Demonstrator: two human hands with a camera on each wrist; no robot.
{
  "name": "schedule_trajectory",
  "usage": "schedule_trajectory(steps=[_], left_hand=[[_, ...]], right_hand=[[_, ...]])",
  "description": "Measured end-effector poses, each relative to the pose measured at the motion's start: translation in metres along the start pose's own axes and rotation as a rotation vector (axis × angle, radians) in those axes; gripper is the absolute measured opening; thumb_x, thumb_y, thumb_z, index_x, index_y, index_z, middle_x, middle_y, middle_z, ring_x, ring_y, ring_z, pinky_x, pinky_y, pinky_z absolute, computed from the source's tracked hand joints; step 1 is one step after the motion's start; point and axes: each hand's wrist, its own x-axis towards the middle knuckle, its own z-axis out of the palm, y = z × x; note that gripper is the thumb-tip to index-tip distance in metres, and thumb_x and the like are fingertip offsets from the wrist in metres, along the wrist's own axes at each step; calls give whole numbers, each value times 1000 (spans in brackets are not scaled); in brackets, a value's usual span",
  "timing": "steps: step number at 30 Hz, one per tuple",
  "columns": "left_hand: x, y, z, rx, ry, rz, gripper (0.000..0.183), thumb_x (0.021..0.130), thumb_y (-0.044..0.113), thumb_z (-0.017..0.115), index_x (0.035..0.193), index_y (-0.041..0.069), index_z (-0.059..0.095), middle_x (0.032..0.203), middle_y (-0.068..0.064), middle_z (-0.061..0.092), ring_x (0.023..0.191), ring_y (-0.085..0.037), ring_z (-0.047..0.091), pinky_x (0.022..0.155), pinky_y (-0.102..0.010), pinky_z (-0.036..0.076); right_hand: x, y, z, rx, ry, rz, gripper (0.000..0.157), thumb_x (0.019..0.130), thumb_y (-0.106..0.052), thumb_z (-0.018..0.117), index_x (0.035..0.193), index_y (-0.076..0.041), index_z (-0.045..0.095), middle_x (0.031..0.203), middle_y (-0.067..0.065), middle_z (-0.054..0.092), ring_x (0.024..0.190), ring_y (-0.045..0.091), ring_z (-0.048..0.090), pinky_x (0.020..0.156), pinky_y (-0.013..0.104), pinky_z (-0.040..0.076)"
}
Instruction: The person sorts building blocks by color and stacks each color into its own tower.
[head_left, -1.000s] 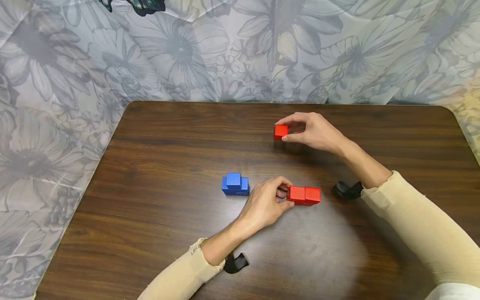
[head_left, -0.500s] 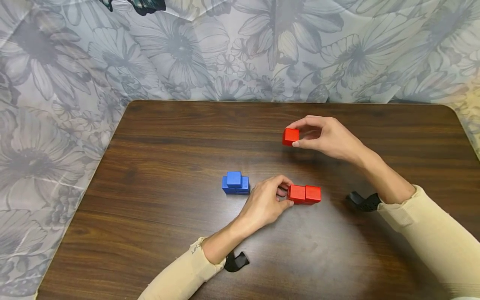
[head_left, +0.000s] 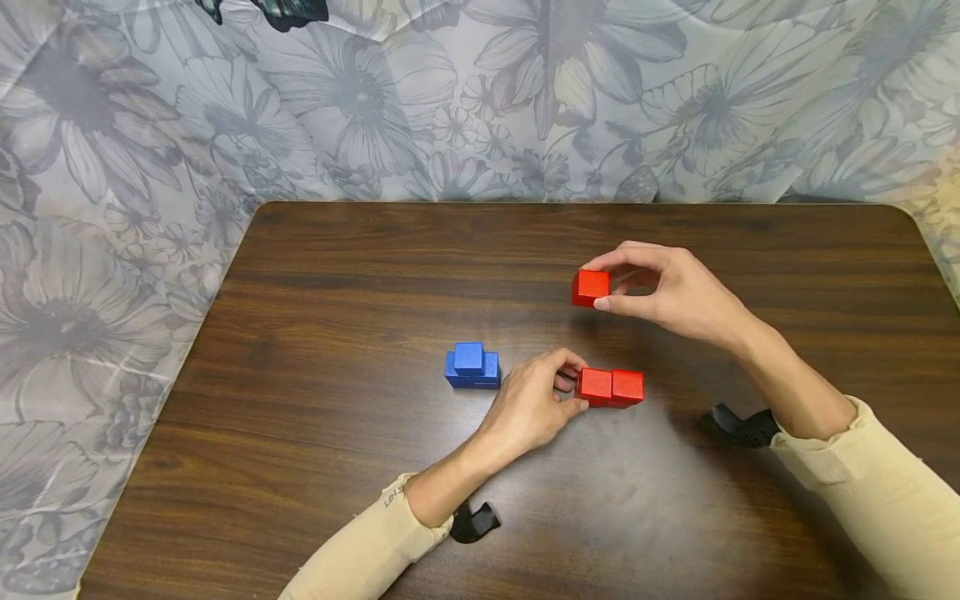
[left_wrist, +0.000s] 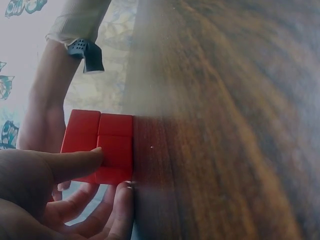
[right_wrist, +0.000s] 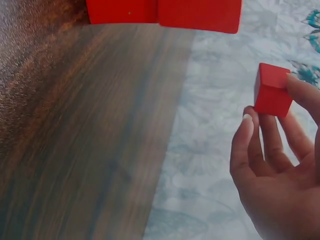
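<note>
My right hand (head_left: pixel 678 292) pinches a single red cube (head_left: pixel 592 285) between thumb and fingertips, held in the air over the table's far half. The right wrist view shows this red cube (right_wrist: pixel 274 90) apart from everything else. Nearer to me, a small stack of red blocks (head_left: pixel 627 386) stands on the table, two side by side on top. My left hand (head_left: pixel 532 406) holds the stack at its left end. In the left wrist view the thumb lies across the red blocks (left_wrist: pixel 116 149), with fingers on the other side. Left of that hand stands a blue block stack (head_left: pixel 468 358).
Everything stands on a dark wood-grain table (head_left: pixel 300 467) with rounded far corners. A floral cloth (head_left: pixel 360 100) hangs behind its far edge. Black straps (head_left: pixel 474 523) stick out beneath both sleeves.
With the red cube in its fingers, my right hand has moved to the right and closer to me. The left hand and both stacks have stayed in place.
</note>
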Motion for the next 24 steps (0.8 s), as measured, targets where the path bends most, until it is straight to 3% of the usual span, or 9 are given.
schedule_trajectory(steps=[16,24], left_hand=[[0,0,0,-16,-5,-8,36,82,12,83,114,15,68,105,5,70,88,-5,64,75,-16,49],[0,0,-1,-8,-9,-6,36,81,13,83,114,15,68,106,5,70,87,-4,64,75,-16,49]], right_hand=[[-34,-7,-1,24,-1,-1,36,80,-5,83,110,-20,70,102,-2,68,83,15,64,74,20,51],[-47,-5,5,8,-27,-26,40,78,-5,85,108,-25,69,99,-7,69,86,14,63,76,23,50]])
